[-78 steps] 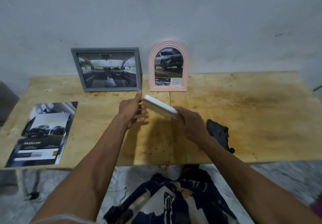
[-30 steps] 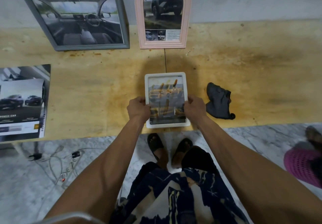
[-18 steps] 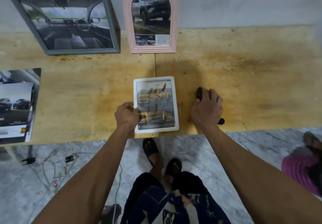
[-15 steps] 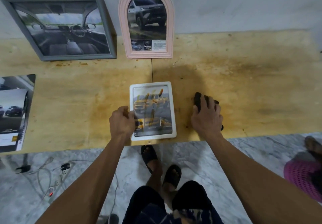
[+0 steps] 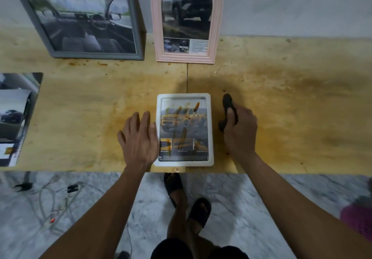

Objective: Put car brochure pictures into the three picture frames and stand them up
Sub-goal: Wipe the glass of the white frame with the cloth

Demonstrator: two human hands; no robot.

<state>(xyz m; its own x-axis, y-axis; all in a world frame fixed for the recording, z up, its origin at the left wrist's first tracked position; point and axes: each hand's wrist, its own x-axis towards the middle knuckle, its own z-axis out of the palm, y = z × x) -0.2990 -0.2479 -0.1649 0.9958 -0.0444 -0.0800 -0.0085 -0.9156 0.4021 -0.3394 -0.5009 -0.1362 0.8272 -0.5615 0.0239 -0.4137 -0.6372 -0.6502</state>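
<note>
Stained yellow plywood counter (image 5: 281, 97) runs along a pale wall. Large grey rectangular frame with a car-interior picture (image 5: 84, 18) stands at the back left, leaning on the wall; pink arched frame with an SUV picture (image 5: 187, 20) stands just beside it on the right. Open car brochure (image 5: 14, 117) lies flat at the left edge, well apart from the rest. Small white rounded-corner frame with an orange pickup picture (image 5: 184, 129) lies flat, face up, at the front edge of the counter, long axis running front to back, between the two hands. Left hand (image 5: 138, 139) is flat with fingers straight, palm down, touching the frame's left edge, gripping nothing. Right hand (image 5: 239, 129) sits just right of the frame, fingers curled round a dark crumpled cloth (image 5: 227, 105). Judgement: two frames done, third loaded but not stood up; the cloth in hand suggests a wipe of the glass first. The frame lies directly left of the cloth hand, so a short sideways sweep reaches it while the left hand, which is nearer, steadies it.
</note>
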